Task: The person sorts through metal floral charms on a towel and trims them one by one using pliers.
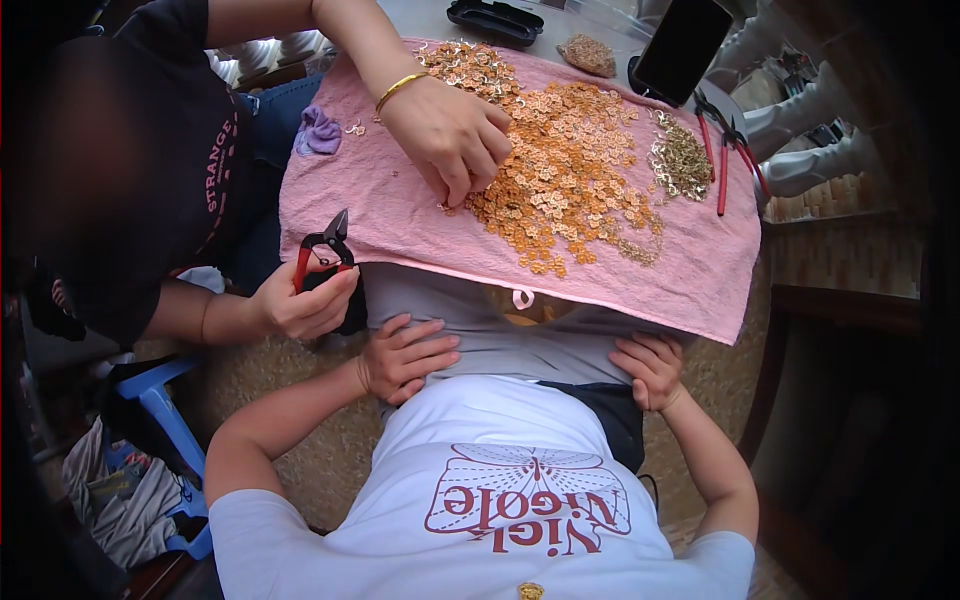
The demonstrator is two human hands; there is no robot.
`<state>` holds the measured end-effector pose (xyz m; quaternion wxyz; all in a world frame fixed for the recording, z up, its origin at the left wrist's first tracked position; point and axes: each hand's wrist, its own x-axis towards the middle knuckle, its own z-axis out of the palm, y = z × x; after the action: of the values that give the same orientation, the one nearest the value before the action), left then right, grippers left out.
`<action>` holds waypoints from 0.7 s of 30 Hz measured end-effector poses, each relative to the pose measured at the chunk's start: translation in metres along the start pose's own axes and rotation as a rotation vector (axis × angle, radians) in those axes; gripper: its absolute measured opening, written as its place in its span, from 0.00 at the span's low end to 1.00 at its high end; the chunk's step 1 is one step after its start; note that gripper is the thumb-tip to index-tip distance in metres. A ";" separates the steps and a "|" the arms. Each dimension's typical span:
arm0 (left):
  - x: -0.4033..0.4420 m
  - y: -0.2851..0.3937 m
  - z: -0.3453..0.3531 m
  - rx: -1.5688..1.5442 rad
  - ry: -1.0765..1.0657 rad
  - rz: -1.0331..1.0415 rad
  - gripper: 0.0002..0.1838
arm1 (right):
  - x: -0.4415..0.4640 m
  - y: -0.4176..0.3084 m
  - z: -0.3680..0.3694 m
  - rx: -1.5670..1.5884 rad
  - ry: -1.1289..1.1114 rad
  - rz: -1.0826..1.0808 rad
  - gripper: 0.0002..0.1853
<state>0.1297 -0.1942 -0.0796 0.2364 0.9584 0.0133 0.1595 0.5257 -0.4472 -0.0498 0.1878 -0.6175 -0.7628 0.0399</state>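
My left hand (407, 358) rests on my grey-clad thigh, fingers spread, holding nothing. On the other thigh lies my right hand (648, 368), its fingers apart and bent slightly over the cloth. Beyond both, a pink towel (400, 232) covers the table. A large heap of small gold and orange flower-shaped pieces (560, 150) lies on it. A co-worker's hand (455, 140) with a gold bangle touches the heap's left edge. The co-worker's other hand (310, 300) holds red-handled pliers (325, 245) over the towel's left edge.
Gold rings (682, 158) form a small pile on the right. Beside them lie red-handled pliers (723, 170). A phone (680, 50), a bag of beads (587, 55) and a black case (495, 20) stand behind. A purple cloth (318, 132) is at left; a blue stool (170, 410) is lower left.
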 end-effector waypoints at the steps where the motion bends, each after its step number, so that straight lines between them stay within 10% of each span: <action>1: 0.000 0.000 0.000 -0.003 0.002 -0.001 0.28 | 0.000 0.000 0.000 -0.003 0.002 0.001 0.25; 21: -0.001 0.000 0.000 0.007 -0.013 0.008 0.29 | 0.010 -0.009 0.001 -0.111 0.079 0.049 0.16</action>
<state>0.1286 -0.1938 -0.0797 0.2326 0.9603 0.0082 0.1540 0.5148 -0.4392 -0.0459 0.1821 -0.6467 -0.7403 -0.0221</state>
